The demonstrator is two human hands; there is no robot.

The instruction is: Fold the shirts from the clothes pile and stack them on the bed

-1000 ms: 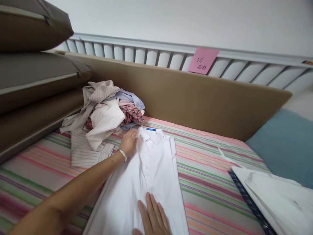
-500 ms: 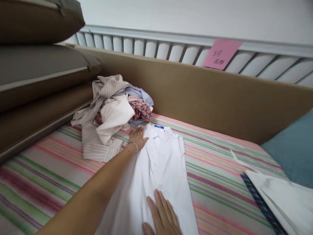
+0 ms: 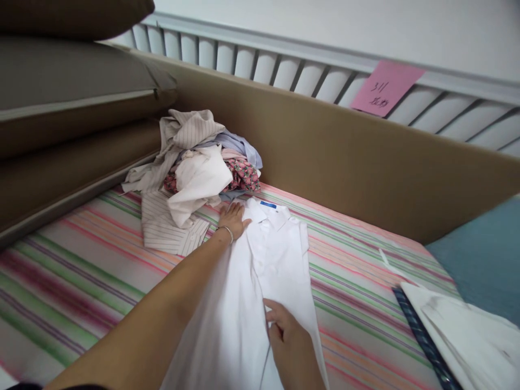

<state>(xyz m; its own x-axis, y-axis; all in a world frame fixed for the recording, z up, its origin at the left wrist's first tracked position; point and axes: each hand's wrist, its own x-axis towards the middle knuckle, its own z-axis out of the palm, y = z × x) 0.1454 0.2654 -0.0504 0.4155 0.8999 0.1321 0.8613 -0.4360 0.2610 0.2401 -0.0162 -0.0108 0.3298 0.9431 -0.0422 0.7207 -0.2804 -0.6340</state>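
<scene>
A white shirt (image 3: pixel 280 254) lies lengthwise on the striped sheet, its collar at the far end with a blue label (image 3: pixel 268 204) inside. My left hand (image 3: pixel 234 219) rests flat with fingers spread at the shirt's left shoulder, a bracelet on the wrist. Lower down, my right hand (image 3: pixel 288 336) has its fingers bent at the edge of a fabric layer along the shirt's front and seems to pinch it. The shirt's lower end runs out of view, partly behind my forearm.
A heap of crumpled clothes (image 3: pixel 203 173) sits at the back left beside stacked brown cushions (image 3: pixel 81 108). A brown board (image 3: pixel 325 146) stands along the back, below a pink note (image 3: pixel 385 89). White folded cloth (image 3: pixel 467 330) and a dark patterned strip (image 3: pixel 422 336) lie at right.
My left hand went from closed at the shirt's shoulder to flat on it. My right hand, flat on the shirt before, has curled its fingers at a fabric edge. The view has shifted.
</scene>
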